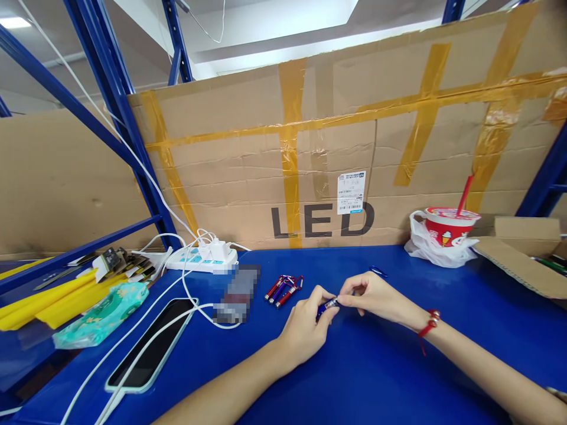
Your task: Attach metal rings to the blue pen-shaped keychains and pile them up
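“Left hand and right hand met above the blue table. What worried you?”

“That table, first. It looked smooth, so anything round that dropped might have rolled.”

“And the cup at the far right, in its plastic bag?”

“Well apart from the fingers, but a careless sweep of the right arm could have tipped it.”

“Then the three tubes, bunched with their clips?”

“They lay just beyond the left hand. A nudge from its knuckles might have scattered them or tangled the clips.”

“And the blue tube?”

“Between the hands. Left thumb and fingers gripped its body; right thumb and forefinger pinched its end. Whether they held some tiny separate part, I couldn't tell.”

“So the risk sat there?”

“Mostly. If the right had pulled harder than the left held, the tube might have slipped loose, and any tiny piece been lost.”

“The blue clip?”

“Smallest of all, lying loose beyond the right hand. A brush of the fingers could have pushed it away.”
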Demonstrator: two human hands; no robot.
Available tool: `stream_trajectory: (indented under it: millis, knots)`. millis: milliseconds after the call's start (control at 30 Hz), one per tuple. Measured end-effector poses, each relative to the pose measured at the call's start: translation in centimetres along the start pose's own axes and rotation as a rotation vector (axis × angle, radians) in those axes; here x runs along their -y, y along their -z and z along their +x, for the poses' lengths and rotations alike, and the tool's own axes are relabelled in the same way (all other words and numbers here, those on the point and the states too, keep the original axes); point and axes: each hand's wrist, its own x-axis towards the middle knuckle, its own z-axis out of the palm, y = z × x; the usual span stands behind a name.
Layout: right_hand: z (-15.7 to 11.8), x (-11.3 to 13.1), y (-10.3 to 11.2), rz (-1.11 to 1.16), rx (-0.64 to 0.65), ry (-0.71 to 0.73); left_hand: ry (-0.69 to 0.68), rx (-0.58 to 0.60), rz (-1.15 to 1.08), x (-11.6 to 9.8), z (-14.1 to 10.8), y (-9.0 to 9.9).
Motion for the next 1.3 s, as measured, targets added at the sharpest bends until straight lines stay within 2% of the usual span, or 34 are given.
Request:
stream_trajectory:
  millis: [867, 1300]
  knots:
    - [0.17, 0.00, -0.15, 0.019, -0.001, -0.003, 0.075, -0.017, 0.031, -0.35, 0.32, 0.13]
    - [-0.03, 0.37, -0.81, -0.073, -0.117, 0.022, 0.095, -0.030, 0.058, -0.25, 0.33, 0.06]
